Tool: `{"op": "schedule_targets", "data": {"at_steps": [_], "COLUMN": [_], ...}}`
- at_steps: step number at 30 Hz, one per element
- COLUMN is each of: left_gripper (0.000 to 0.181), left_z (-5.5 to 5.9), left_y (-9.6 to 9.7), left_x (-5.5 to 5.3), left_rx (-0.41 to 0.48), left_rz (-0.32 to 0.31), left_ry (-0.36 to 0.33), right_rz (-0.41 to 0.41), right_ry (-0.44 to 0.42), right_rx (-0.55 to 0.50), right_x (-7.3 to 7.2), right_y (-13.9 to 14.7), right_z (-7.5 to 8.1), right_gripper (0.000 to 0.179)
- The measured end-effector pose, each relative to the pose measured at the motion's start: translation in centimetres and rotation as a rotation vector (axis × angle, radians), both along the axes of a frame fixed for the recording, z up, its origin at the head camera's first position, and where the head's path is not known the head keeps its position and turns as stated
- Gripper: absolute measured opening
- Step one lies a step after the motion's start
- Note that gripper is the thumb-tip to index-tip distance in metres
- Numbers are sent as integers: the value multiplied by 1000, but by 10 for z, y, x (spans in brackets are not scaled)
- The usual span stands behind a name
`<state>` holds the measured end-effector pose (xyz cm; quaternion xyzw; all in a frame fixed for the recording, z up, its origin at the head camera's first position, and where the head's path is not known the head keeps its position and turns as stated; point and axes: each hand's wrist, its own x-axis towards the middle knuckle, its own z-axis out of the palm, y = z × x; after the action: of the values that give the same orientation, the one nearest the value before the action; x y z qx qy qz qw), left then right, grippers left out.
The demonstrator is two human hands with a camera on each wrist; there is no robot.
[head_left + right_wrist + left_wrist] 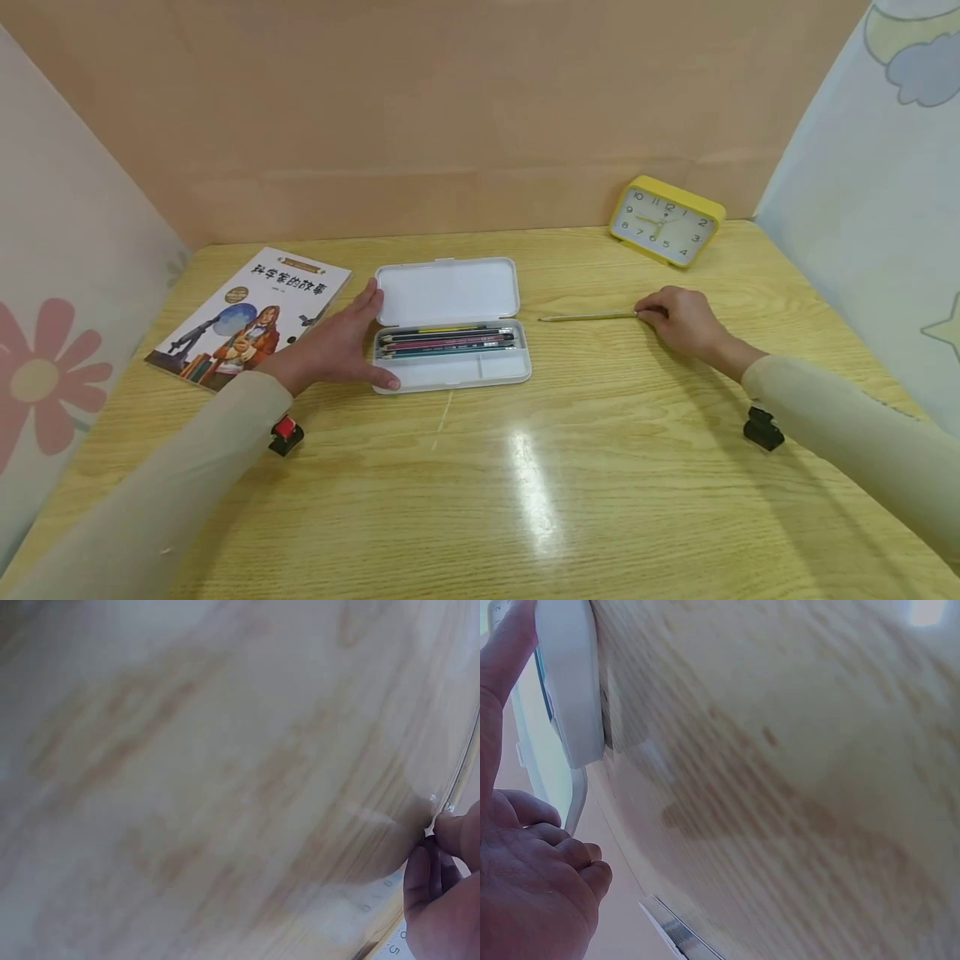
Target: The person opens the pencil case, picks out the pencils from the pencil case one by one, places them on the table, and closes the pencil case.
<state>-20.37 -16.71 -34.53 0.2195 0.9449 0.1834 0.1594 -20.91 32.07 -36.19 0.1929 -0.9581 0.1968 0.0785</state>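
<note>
A white pencil case [457, 292] lies with its lid up on the table, and several pencils [450, 340] lie in its long compartment. At the case's left side is my left hand [337, 346], thumb and fingers spread apart. Its thumb rests on the front left corner, and the fingertips are by the lid's left edge. In the left wrist view the thumb [510, 649] touches the white case [570, 682]. To the right, my right hand [678, 321] pinches one end of a yellowish pencil [588, 317], whose tip points left toward the case.
A book [247, 317] with a picture cover lies at the left, partly behind my left hand. At the back right stands a yellow alarm clock [666, 221]. Walls border the wooden table [600, 483] at the back and both sides.
</note>
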Motion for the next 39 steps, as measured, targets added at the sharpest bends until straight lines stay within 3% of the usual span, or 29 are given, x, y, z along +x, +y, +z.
{"op": "schedule_targets", "data": {"at_steps": [14, 21, 32, 39], "left_gripper": [140, 139, 140, 139], "left_z": [1, 1, 1, 1], "left_y": [1, 2, 1, 2], "left_x": [0, 0, 0, 1], "left_rx": [-5, 4, 9, 15], "left_rz": [6, 5, 12, 13], "left_ry": [2, 5, 1, 2], "right_rz": [13, 45, 190, 308], "right_ry": [0, 125, 149, 67], "right_rx": [33, -10, -158, -188], "right_x": [0, -4, 0, 6], "right_y": [-1, -8, -69, -110], "right_z": [4, 9, 22, 21], "right_gripper": [13, 13, 9, 10]}}
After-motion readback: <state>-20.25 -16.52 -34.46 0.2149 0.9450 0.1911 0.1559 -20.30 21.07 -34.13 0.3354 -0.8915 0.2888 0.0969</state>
